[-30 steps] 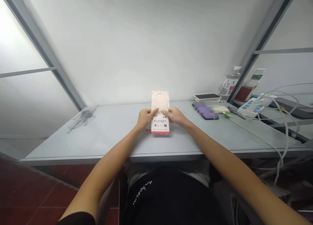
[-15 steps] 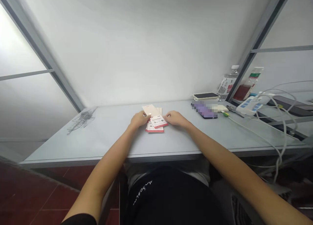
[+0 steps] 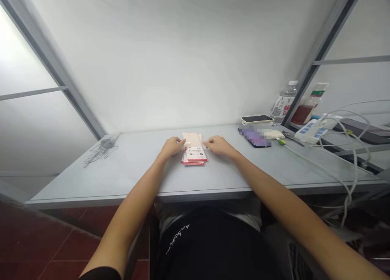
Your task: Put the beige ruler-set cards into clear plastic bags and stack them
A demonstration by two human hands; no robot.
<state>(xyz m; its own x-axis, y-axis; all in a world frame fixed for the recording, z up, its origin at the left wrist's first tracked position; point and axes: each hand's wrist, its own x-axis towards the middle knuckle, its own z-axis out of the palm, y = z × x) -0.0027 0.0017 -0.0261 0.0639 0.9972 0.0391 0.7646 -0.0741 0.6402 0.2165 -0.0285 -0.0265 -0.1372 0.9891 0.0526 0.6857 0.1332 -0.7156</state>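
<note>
In the head view, a small stack of flat white paper packets (image 3: 195, 153) with red bottom edges lies on the table. The top one is printed with dark characters and a "4", and its upper half is pale cream. The packets are slightly fanned, with lower ones sticking out at the bottom and right. My left hand (image 3: 173, 146) rests at the stack's left side, loosely curled, thumb tip by its edge. At the right side is my right hand (image 3: 217, 144), fingers partly bent, fingertips close to the edge. Neither hand appears to grip a packet.
A purple-screened phone (image 3: 257, 138), a pale-cased phone (image 3: 256, 119) and a cream block (image 3: 276, 135) lie to the right. Behind them stands a water bottle (image 3: 284, 103). A power strip (image 3: 313, 130) trails white cables (image 3: 323, 170) over the front edge. Dark scribbles (image 3: 103, 149) mark the left.
The top packet has turned from a tilt to nearly straight over the stack. My left fingers have drawn slightly left off it; my right hand has barely moved.
</note>
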